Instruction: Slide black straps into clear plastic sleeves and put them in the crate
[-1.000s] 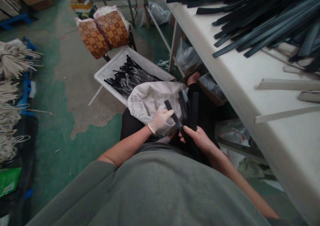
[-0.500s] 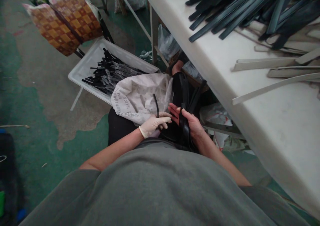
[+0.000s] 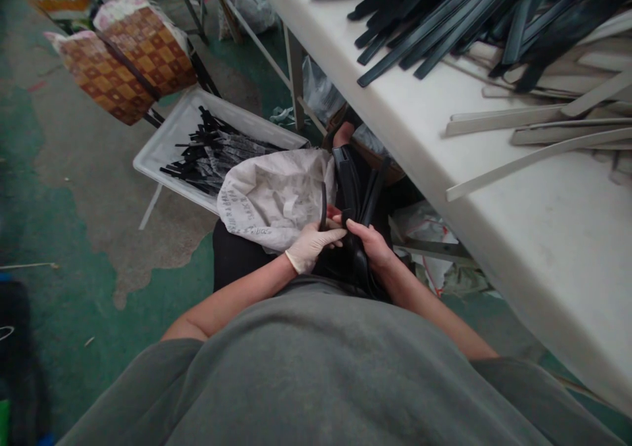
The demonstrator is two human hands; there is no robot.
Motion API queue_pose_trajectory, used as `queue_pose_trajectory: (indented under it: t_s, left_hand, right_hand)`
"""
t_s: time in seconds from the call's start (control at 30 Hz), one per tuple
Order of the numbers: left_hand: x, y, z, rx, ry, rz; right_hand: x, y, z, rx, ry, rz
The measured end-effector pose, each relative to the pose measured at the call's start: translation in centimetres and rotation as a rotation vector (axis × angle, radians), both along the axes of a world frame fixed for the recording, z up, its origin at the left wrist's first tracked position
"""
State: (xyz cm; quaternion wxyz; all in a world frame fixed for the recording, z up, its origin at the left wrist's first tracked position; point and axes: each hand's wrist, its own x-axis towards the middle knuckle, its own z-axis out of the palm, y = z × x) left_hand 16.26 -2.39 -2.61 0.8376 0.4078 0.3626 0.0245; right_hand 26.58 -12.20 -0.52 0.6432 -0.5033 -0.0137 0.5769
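Note:
My left hand, in a pale thin glove, is closed on a narrow black strip whose upper end curves up out of the fist. My right hand, bare, is wrapped round a bundle of black straps lying across my lap. The fingertips of both hands meet at the left side of the bundle. Beside them on my lap rests an open whitish cloth sack with printed lettering and pale scraps inside. The lower ends of the straps are partly hidden behind my hands.
Beyond the sack stands a white plastic crate with many black strips. A white table on the right bears piled black straps and beige straps. A chair with a checkered cover stands at upper left.
My left hand has moved right and slightly up with the black strip, closing the gap to my right hand. The fingers of my right hand have curled in round the straps.

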Motion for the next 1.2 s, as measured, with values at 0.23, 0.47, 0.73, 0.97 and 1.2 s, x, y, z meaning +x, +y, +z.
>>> queue_pose_trajectory:
  t_s: [0.23, 0.47, 0.73, 0.97, 1.2]
  left_hand:
    - [-0.5, 0.3, 0.3, -0.154, -0.028, 0.216]
    - [0.3, 2.8, 1.1, -0.013, -0.095, 0.294]
    - [-0.3, 3.3, 1.1, 0.257, -0.051, 0.145]
    - [0.2, 7.9, 1.6, 0.131, -0.11, 0.561]
    - [1.1, 7.6, 2.1, 0.13, -0.084, 0.544]
  right_hand:
    - [0.1, -0.1, -0.1, -0.007, -0.005, 0.001]
    - [-0.5, 0.4, 0.2, -0.16, -0.252, 0.012]
    - [-0.5, 0.7, 0.4, -0.126, -0.376, 0.206]
    - [1.1, -1.7, 1.3, -0.172, -0.508, 0.447]
    - [0.3, 0.9, 1.7, -0.156, -0.525, 0.559]
